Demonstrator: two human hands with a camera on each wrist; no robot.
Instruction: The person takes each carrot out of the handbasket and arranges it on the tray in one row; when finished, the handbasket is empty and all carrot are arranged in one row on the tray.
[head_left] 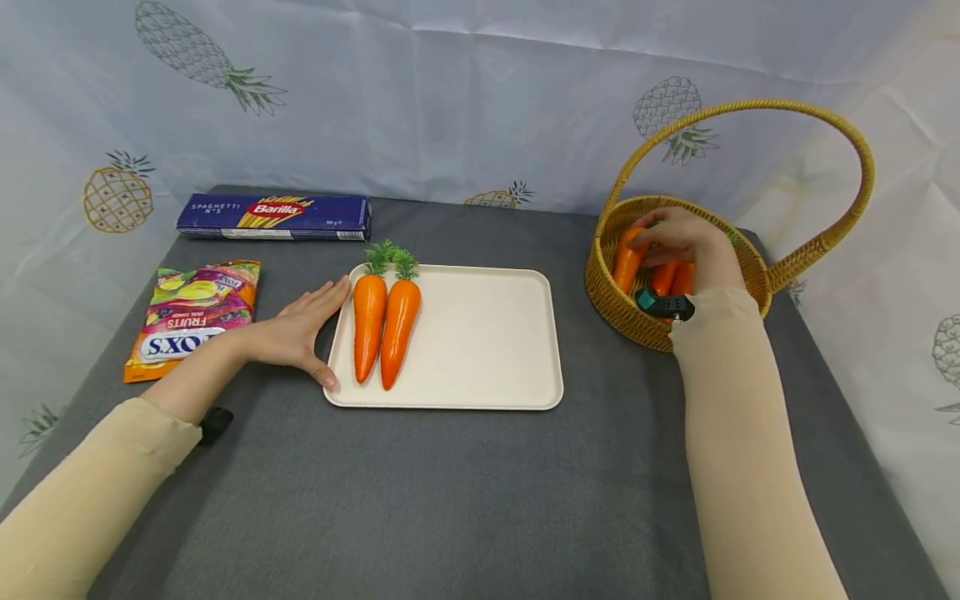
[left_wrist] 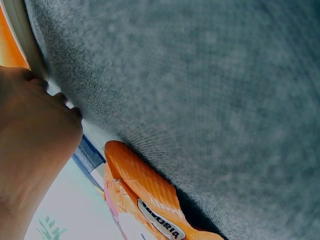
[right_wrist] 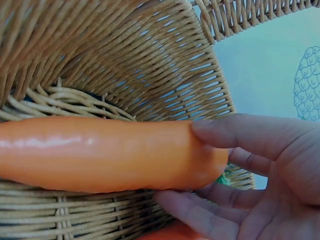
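Observation:
My right hand (head_left: 678, 237) reaches into a wicker basket (head_left: 626, 312) on the right side of the table. It holds a carrot (right_wrist: 100, 155) by its thick leafy end, thumb on one side and fingers on the other. More carrots (head_left: 673, 277) lie in the basket beside it, partly hidden by the hand and wrist. My left hand (head_left: 296, 329) has its fingers spread at the left edge of a cream tray (head_left: 483, 337), thumb and fingertips touching the rim. On the tray's left part, two carrots (head_left: 367, 325) lie side by side, green tops pointing away from me.
A blue spaghetti box (head_left: 273, 218) lies at the back left. A candy bag (head_left: 197, 312) rests left of the tray, close to my left forearm. The basket's tall handle (head_left: 750, 107) arches above my right hand. A patterned cloth (head_left: 450, 100) hangs behind the grey table (head_left: 465, 500).

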